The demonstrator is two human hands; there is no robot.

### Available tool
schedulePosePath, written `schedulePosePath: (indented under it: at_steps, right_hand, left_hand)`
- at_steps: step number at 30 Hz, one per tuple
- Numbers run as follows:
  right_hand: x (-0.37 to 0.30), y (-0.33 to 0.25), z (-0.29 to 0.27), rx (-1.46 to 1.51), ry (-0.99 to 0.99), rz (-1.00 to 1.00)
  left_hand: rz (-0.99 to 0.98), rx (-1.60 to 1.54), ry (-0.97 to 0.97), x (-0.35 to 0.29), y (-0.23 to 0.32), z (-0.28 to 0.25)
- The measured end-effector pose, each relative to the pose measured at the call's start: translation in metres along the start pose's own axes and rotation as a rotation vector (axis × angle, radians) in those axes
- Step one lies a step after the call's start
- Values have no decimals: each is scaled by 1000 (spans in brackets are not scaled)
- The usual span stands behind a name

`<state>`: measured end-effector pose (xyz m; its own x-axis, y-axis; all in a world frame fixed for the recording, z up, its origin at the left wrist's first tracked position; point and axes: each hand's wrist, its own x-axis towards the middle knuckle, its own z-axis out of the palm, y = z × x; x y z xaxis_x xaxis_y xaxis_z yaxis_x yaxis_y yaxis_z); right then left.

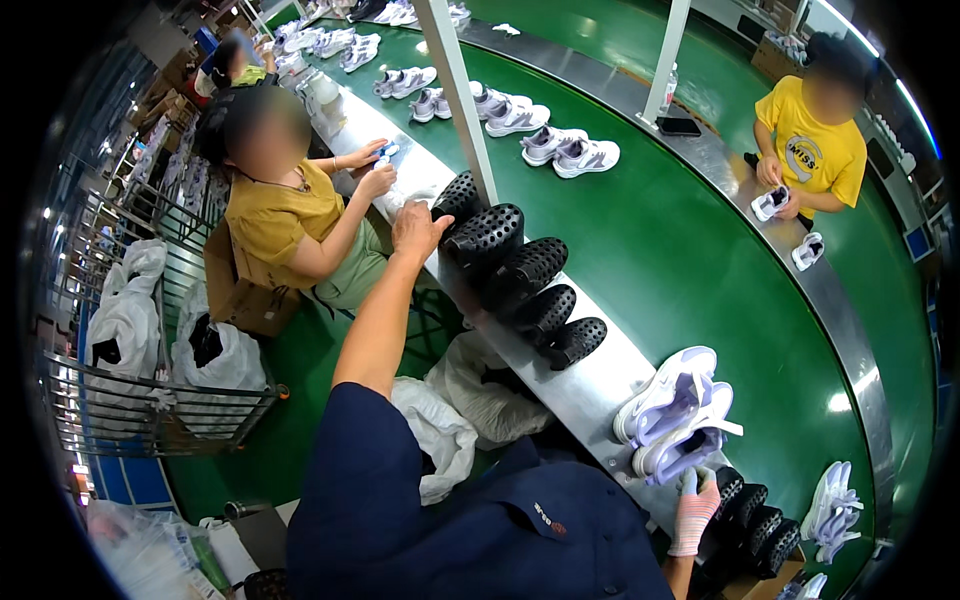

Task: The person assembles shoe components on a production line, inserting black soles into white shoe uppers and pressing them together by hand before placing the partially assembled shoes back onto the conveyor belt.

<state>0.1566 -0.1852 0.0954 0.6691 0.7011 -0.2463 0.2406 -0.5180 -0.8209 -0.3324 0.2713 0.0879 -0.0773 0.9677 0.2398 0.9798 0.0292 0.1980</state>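
Observation:
My bare left hand [418,232] reaches to the far end of a row of black perforated shoe forms [484,236] on the metal ledge. Its fingers curl at the end of the row, with the thumb against a form; the contact is partly hidden. Low on the right, my right hand [695,508] wears a pale striped glove. Its fingertips point up, apart, close under a pair of white and lavender sneakers [675,415] with open collars. More black forms [760,520] stand just right of that glove.
A green conveyor belt [680,260] curves past the ledge, carrying several white sneakers [570,150]. A metal post [455,90] rises beside my left hand. One co-worker [290,210] sits at the left; another [815,140] works across the belt. White sacks [490,390] lie below the ledge.

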Motion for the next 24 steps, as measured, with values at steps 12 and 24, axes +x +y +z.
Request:
schedulePosePath:
  at_steps: [12,24]
  right_hand:
    - [-1,8,2,-46,-25,-5]
    - [-7,-51,7,-155,-1,-151]
  left_hand:
    - [-3,-137,133,-1,-8,22]
    - [207,-255,667,-93,54,-132]
